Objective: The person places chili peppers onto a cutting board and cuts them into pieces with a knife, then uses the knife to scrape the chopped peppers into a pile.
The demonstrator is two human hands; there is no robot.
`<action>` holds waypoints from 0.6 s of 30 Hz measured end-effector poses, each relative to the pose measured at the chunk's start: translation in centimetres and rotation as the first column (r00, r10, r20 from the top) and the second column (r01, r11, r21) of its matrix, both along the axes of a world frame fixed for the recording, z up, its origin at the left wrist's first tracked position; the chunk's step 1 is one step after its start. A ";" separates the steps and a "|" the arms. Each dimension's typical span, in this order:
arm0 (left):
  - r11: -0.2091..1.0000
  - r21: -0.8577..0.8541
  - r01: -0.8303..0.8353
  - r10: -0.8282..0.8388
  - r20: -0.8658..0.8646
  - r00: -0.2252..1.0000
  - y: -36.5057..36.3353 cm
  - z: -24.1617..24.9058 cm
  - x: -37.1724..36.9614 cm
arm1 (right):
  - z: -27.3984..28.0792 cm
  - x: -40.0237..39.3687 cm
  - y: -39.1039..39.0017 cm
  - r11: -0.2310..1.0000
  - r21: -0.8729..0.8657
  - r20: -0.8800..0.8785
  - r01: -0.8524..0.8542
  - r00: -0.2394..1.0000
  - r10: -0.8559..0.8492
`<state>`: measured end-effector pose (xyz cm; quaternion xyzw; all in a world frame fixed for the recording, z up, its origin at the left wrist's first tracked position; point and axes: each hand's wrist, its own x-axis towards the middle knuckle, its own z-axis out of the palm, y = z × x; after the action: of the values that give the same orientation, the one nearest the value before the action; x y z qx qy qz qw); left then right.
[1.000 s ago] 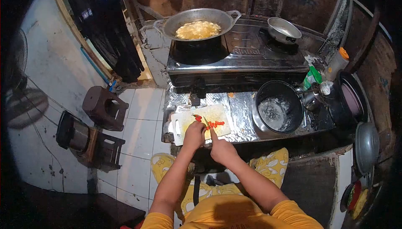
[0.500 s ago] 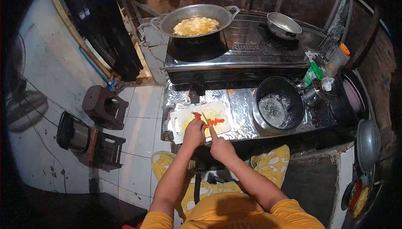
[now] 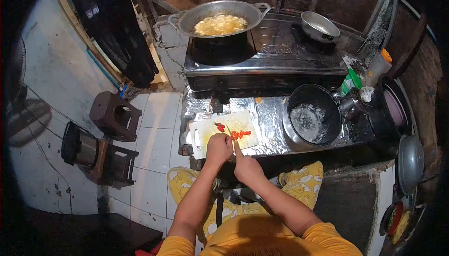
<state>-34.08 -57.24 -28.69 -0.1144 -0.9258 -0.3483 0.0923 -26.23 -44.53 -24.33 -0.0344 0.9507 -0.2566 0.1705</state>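
On the foil-covered ledge lies a white cutting board [image 3: 201, 134], with cut red chili pieces [image 3: 242, 134] on its right half and whole red chilies [image 3: 220, 127] near its upper middle. My left hand [image 3: 220, 149] is closed over the lower middle of the board, its fingertips beside the cut pieces; what it holds is too small to name. Close to its right, my right hand [image 3: 248, 167] is wrapped round a knife, the index finger stretched along it towards the board. Most of the knife is hidden by my hands.
Behind the board stands a stove [image 3: 266, 64] bearing a wok [image 3: 187, 22] of bubbling oil and food, and a small pan [image 3: 320, 26]. A dark pot [image 3: 312, 115] is right of the board. Stools [image 3: 108, 113] stand at the left.
The view has shifted slightly. My left hand has moved a little over the board, and the green stem-like piece beside its fingers no longer shows clearly.
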 end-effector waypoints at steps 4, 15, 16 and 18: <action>1.000 -0.003 -0.007 0.007 0.004 1.000 -0.1 -0.1 0.1 | -2.4 0.4 -0.4 0.999 0.012 -0.075 0.039 0.996 -0.038; 0.999 0.012 0.043 -0.043 -0.021 0.999 -0.6 0.1 0.1 | 2.0 -1.3 1.2 0.998 -0.059 -0.004 0.007 1.000 -0.007; 0.998 0.013 0.057 -0.057 -0.028 0.998 -0.6 0.2 0.0 | 2.2 -1.3 1.2 0.999 -0.051 -0.004 -0.006 1.000 0.005; 0.998 0.011 0.062 -0.062 -0.021 0.998 -0.6 0.3 -0.1 | 2.1 -1.2 1.2 0.999 -0.045 0.009 -0.001 1.000 0.001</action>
<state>-34.14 -57.84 -28.37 -0.1461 -0.9187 -0.3552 0.0919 -27.42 -43.30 -22.18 -0.0375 0.9440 -0.2779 0.1739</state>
